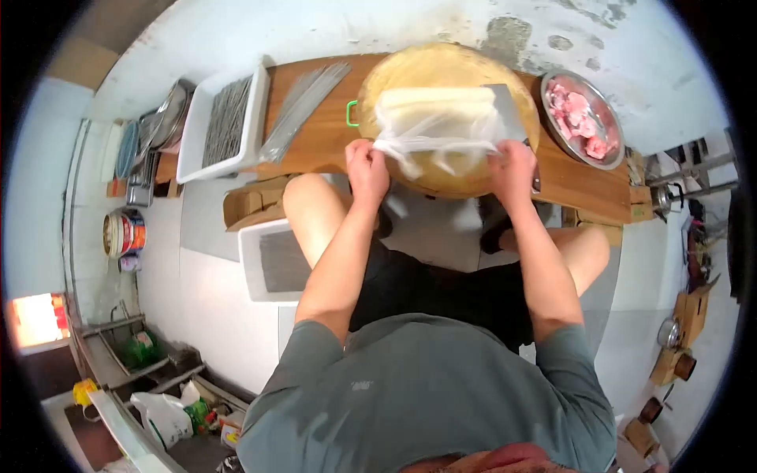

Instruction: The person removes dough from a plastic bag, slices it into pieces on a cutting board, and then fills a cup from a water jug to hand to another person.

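Both of my hands grip the near edge of a thin, clear plastic bag point(441, 144), pulled taut between them. My left hand point(367, 169) pinches its left end, and my right hand point(513, 167) pinches the right end. Inside or just under the plastic is a pale yellow, flat stack of food point(434, 102); its exact kind cannot be made out. Beneath it lies a round wooden chopping board point(449, 67) with a green handle point(351, 113). A cleaver's broad grey blade point(511, 110) rests on the board's right side, its dark handle point(536, 180) partly hidden by my right hand.
On the wooden table point(579, 189), a metal bowl point(613, 154) of raw meat point(577, 114) stands right. Thin skewers point(303, 110) in clear wrap lie left, beside a white bin point(256, 118) of more skewers. Below are a cardboard box point(244, 206) and another white bin point(251, 272).
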